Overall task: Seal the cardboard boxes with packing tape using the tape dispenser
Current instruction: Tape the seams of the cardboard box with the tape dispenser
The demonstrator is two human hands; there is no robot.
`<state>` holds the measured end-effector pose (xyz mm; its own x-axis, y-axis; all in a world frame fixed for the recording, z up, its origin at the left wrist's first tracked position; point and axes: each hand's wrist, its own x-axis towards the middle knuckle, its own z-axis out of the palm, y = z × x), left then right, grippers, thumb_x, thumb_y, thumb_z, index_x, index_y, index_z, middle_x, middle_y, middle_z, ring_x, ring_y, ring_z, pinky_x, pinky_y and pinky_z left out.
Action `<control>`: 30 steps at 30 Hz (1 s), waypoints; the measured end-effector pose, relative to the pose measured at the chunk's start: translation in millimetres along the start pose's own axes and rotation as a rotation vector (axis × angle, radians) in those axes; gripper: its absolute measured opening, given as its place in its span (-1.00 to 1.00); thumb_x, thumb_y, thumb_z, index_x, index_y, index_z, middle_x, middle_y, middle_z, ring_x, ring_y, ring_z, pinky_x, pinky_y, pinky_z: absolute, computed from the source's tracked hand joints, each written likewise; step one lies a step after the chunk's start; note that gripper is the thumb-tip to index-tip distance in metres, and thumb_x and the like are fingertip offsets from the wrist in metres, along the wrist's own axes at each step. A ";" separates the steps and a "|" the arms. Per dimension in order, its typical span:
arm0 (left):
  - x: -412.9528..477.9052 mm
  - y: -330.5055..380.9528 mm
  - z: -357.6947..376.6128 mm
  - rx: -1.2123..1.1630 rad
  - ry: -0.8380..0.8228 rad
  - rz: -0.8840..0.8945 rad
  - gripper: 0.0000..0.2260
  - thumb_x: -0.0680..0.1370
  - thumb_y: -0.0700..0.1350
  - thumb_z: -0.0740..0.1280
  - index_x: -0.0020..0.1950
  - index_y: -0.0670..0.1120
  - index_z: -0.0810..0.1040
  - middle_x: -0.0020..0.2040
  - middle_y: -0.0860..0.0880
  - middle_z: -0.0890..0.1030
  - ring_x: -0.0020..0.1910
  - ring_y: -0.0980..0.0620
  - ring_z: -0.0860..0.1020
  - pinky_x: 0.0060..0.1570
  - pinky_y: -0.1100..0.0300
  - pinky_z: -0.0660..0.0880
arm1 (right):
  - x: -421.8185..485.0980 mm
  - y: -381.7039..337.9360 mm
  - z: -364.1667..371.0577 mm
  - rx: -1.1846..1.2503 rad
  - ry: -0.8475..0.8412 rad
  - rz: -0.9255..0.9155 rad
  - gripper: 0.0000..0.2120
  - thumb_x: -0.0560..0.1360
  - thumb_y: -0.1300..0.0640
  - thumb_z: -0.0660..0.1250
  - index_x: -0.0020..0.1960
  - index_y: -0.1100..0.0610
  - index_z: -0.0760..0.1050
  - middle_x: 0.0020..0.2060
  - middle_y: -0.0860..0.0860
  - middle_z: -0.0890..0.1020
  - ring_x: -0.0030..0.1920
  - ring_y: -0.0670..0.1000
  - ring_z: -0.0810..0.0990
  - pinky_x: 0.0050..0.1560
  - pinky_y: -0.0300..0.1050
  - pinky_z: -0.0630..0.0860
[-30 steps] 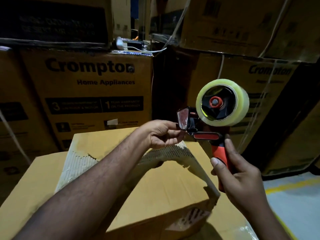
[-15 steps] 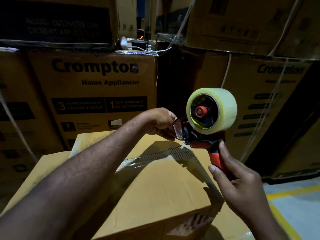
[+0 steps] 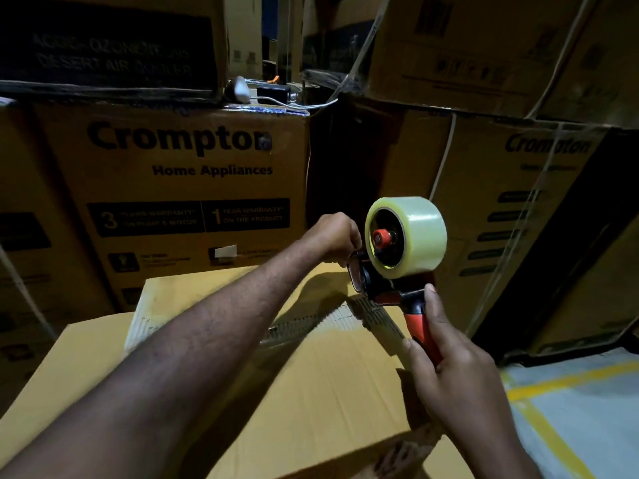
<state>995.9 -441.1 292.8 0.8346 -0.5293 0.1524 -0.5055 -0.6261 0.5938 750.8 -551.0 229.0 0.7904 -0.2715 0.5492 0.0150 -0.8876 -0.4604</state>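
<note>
So the right hand (image 3: 460,375) is wrapping its fingers around the red handle of the tape dispenser (image 3: 390,281), thumb riding up near the top of the grip, and it's holding the thing upright over the far right part of the cardboard box (image 3: 311,392). The clear tape roll (image 3: 408,236) is sitting on top, with the dispenser's mouth pointing left. The left hand (image 3: 332,236) is reaching across with its fingers curled in tight, pinching at that mouth. My guess is it's fishing for the loose tape end so the strip can get started, but whether it's gripping tape or just the clear guard plate, I can't tell from here.

The dispenser is hovering just above the box's corrugated flap edge (image 3: 311,323), not touching it as far as I can see. That makes sense if the strip is going to start on that side and get pulled along the seam. No fresh strip is showing along that edge, so I'm calling this the setup stage.

The room is looking like a dim warehouse. Crompton cartons (image 3: 179,174) are stacking up along the far side, some with white strapping around them. A small adapter with its cable (image 3: 273,93) is lying on top of one. On the near right a grey floor with yellow lines (image 3: 570,409) is showing.
</note>
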 end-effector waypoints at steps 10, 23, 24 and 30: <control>45.0 -50.9 18.1 0.025 0.195 0.040 -0.86 0.54 -0.21 0.49 0.04 -0.02 0.64 0.03 0.03 0.62 0.02 0.09 0.61 0.02 0.12 0.65 | -1.1 -11.3 9.4 -0.052 -0.005 0.099 -0.17 0.48 0.09 0.49 0.54 -0.20 0.05 0.12 0.00 0.68 -0.05 0.03 0.62 -0.16 -0.14 0.45; 78.4 -78.3 36.1 0.050 0.141 -0.005 -0.87 0.57 -0.26 0.43 0.06 -0.07 0.64 0.04 -0.02 0.62 -0.02 0.06 0.62 -0.12 0.16 0.65 | 10.8 -22.2 28.1 -0.155 -0.022 0.107 -0.20 0.28 0.22 0.64 0.46 0.18 0.44 -0.16 0.03 0.71 -0.25 0.11 0.67 -0.36 -0.20 0.39; 79.0 -79.2 36.6 0.035 0.144 0.001 -0.88 0.57 -0.26 0.43 0.07 -0.07 0.64 0.04 -0.02 0.61 -0.02 0.06 0.62 -0.15 0.19 0.64 | 9.8 -22.6 28.1 -0.162 -0.023 0.106 -0.20 0.26 0.23 0.65 0.45 0.19 0.45 -0.16 0.03 0.71 -0.26 0.11 0.67 -0.37 -0.20 0.38; 85.5 -79.2 39.2 0.015 0.137 0.035 -0.86 0.59 -0.25 0.41 0.11 -0.07 0.65 0.04 -0.01 0.63 -0.08 0.12 0.59 -0.26 0.35 0.50 | 11.6 -24.7 28.4 -0.175 -0.036 0.104 -0.20 0.27 0.23 0.65 0.45 0.20 0.45 -0.17 0.01 0.71 -0.27 0.08 0.67 -0.35 -0.24 0.36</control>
<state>1098.7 -459.2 227.9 0.8381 -0.4683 0.2797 -0.5369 -0.6175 0.5749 777.0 -521.7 226.9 0.8033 -0.3546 0.4785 -0.1721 -0.9073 -0.3835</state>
